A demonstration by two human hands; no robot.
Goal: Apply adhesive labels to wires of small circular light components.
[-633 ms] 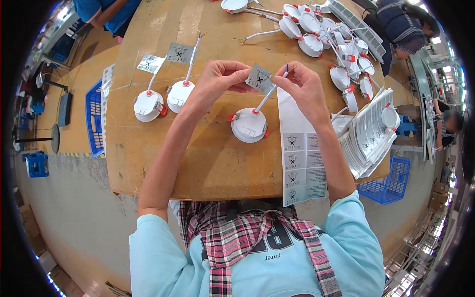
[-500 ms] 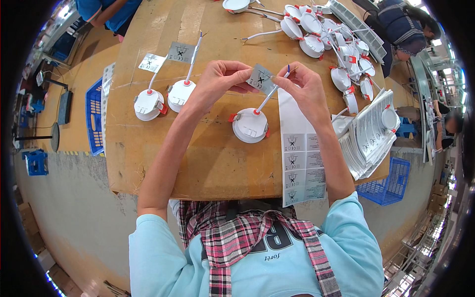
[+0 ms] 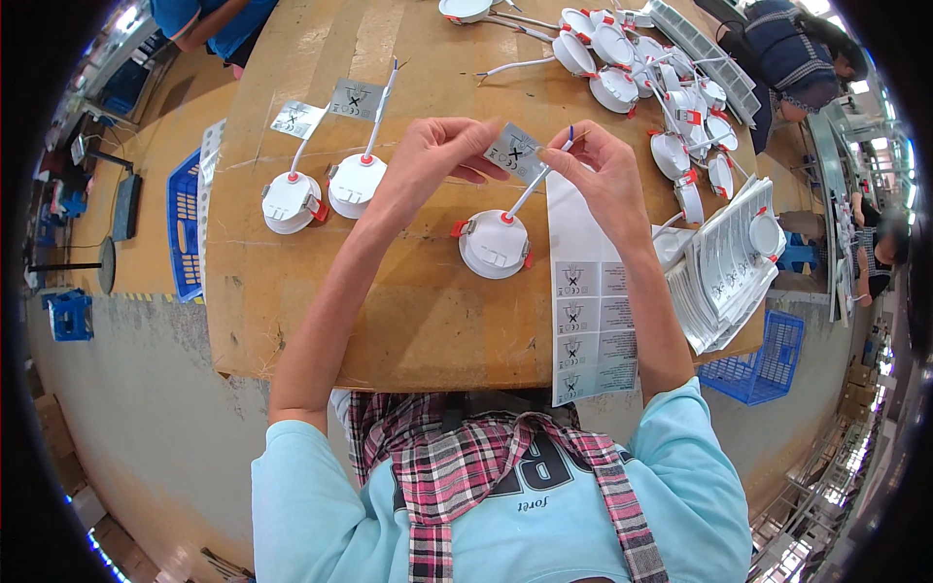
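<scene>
A round white downlight (image 3: 494, 249) with red-tipped clips lies back up on the table before me, its white cable (image 3: 525, 195) rising to the right. Around the upper cable is a silver printed label (image 3: 515, 149), sticking out leftward like a flag. My right hand (image 3: 604, 175) pinches the cable and the label's right end between thumb and fingers. At the label's left edge, the thumb and fingers of my left hand (image 3: 445, 155) are closed, slightly blurred. To the left stand two more downlights, one (image 3: 291, 204) and another (image 3: 356, 187), each with a flag label on its cable.
A label sheet (image 3: 577, 340) lies under my right forearm, overhanging the near edge. Right of it leans a stack of printed sheets (image 3: 724, 277). Many downlights (image 3: 614, 89) are heaped at the far right. Blue crates (image 3: 183, 228) flank the table (image 3: 389, 330); other people work nearby.
My left fingers have shifted slightly left along the label, uncovering more of its face. My right hand has edged a little right with the cable, and the downlight has nudged along.
</scene>
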